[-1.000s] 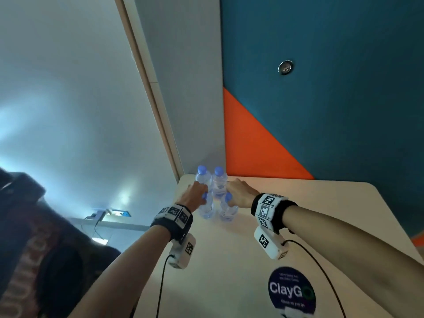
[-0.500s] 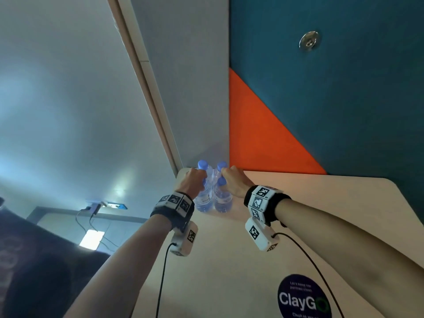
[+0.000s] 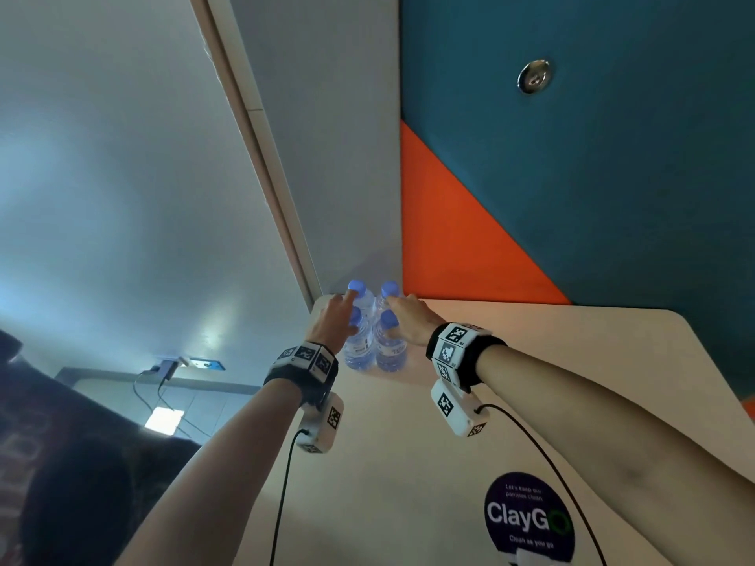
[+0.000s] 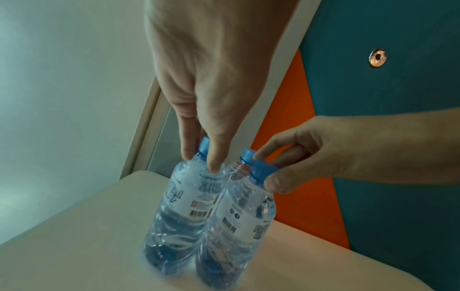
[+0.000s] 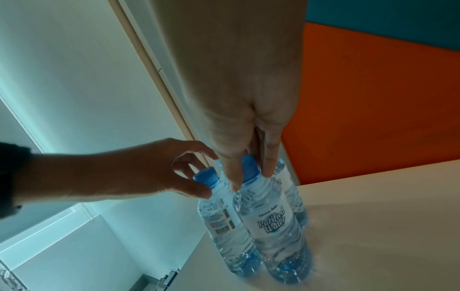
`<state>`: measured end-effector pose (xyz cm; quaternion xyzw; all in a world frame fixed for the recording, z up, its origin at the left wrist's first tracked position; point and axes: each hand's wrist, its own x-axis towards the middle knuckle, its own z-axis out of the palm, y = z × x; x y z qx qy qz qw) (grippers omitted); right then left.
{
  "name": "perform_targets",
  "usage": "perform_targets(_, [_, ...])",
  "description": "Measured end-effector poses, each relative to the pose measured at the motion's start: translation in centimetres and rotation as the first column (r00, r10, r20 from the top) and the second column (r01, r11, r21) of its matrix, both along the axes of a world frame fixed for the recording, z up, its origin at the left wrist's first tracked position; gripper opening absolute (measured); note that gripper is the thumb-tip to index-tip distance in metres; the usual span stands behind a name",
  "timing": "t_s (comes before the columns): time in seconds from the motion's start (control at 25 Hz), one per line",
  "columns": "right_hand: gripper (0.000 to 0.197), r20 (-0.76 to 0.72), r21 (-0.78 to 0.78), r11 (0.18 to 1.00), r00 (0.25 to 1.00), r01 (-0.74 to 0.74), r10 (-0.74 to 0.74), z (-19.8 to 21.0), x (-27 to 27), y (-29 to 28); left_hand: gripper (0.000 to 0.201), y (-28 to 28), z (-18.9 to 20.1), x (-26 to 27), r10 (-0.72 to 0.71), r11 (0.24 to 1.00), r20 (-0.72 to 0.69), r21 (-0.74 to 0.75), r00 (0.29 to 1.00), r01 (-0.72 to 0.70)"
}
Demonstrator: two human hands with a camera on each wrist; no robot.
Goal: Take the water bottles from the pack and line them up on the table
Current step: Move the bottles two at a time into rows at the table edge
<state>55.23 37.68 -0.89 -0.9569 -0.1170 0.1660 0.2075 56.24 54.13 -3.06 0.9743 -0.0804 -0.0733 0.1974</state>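
Four clear water bottles with blue caps stand bunched two by two at the table's far left corner. No wrap shows around them. My left hand pinches the neck of the near-left bottle between thumb and fingers. One of its fingers reaches the far-left bottle's cap. My right hand grips the near-right bottle at its cap and neck. The far-right bottle stands behind it.
The grey wall and the orange-and-teal panel rise right behind the bottles. The table's left edge runs beside the cluster. A round ClayGo sticker lies near the front. Bare tabletop stretches to the right and toward me.
Both hands stayed on the bottle cluster and shifted up from the shoulders to the necks and caps. The bottles have not left the corner. The head view tilted slightly.
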Motion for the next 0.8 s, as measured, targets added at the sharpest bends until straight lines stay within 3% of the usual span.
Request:
perform_targets(0.12, [0.06,-0.032,0.007,0.998,0.997,-0.067,0.068,1.7,-1.8,-1.3,0.07,0.2,1.5,-2.7,0.029,0.998,0.056,-0.05,0.998,-0.026])
perform_targets(0.24, [0.049,-0.056,-0.048,0.985,0.985,-0.163,0.161,4.7,-5.8,-3.4,0.062,-0.1,3.3,-6.7,-0.01,0.996,0.065,-0.088,0.998,0.016])
perform_targets(0.36, [0.043,-0.109,-0.127,0.955,0.961,-0.267,0.254,7.0,-13.9,-5.9,0.055,-1.4,4.6,-13.9,-0.166,0.984,-0.081,-0.077,0.983,0.16])
perform_targets(0.48, [0.048,-0.274,-0.152,0.908,0.9,-0.39,0.34,7.0,-23.1,-8.0,0.05,-3.0,5.3,-22.8,-0.332,0.941,-0.318,-0.182,0.888,0.286])
perform_targets(0.56, [0.046,-0.384,-0.174,0.864,0.841,-0.472,0.382,5.6,-28.0,-9.1,0.048,-3.5,5.6,-28.3,-0.438,0.899,-0.488,-0.225,0.756,0.376])
perform_targets(0.64, [0.042,-0.4,-0.186,0.839,0.82,-0.511,0.41,3.9,-31.8,-10.4,0.051,-3.6,5.5,-33.2,-0.494,0.856,-0.602,-0.211,0.627,0.472])
perform_targets(0.72, [0.036,-0.351,-0.166,0.858,0.842,-0.487,0.41,2.6,-33.7,-11.1,0.059,-3.1,4.5,-36.3,-0.494,0.836,-0.625,-0.152,0.604,0.527])
perform_targets(0.8, [0.027,-0.279,-0.159,0.883,0.878,-0.441,0.388,2.1,-34.1,-11.3,0.057,-2.5,3.6,-37.5,-0.494,0.838,-0.577,-0.116,0.651,0.533])
